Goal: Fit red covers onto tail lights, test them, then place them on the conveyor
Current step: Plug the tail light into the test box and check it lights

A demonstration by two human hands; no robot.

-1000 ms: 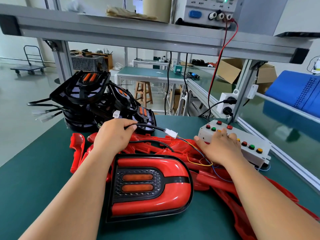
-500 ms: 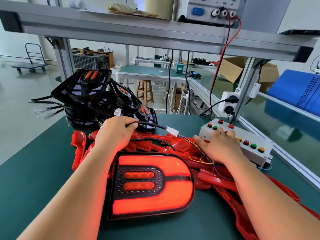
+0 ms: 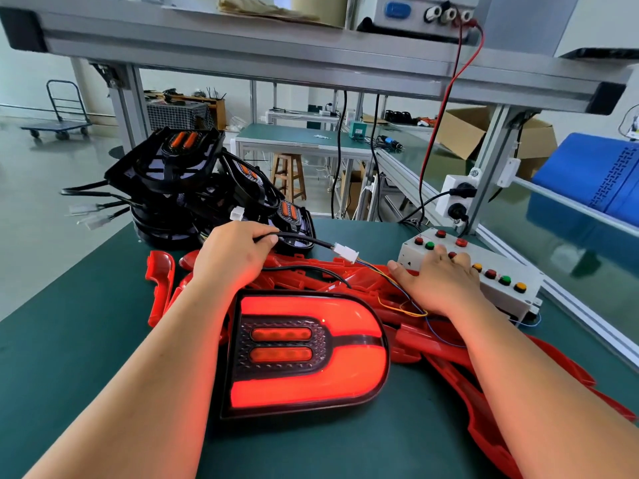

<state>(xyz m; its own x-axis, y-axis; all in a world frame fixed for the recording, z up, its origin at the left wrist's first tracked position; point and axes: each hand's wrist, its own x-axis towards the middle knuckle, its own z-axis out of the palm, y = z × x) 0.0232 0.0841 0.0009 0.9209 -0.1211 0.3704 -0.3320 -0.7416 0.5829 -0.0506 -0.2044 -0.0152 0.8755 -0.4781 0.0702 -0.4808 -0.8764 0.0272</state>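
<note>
Covered tail light glowing red, flat on green bench between the forearms, left hand pinching black cable behind white connector, right hand fingers straight, resting on button box

right hand covers part of button box, pressed button unclear | power supply cut by top edge | red covers partly hidden under tail light and right forearm, cut at bottom edge

Both forearms bare, reaching forward. Left hand palm down, fingers and thumb curled round black cable. Right hand palm down, fingers extended, tips on button box.
</note>
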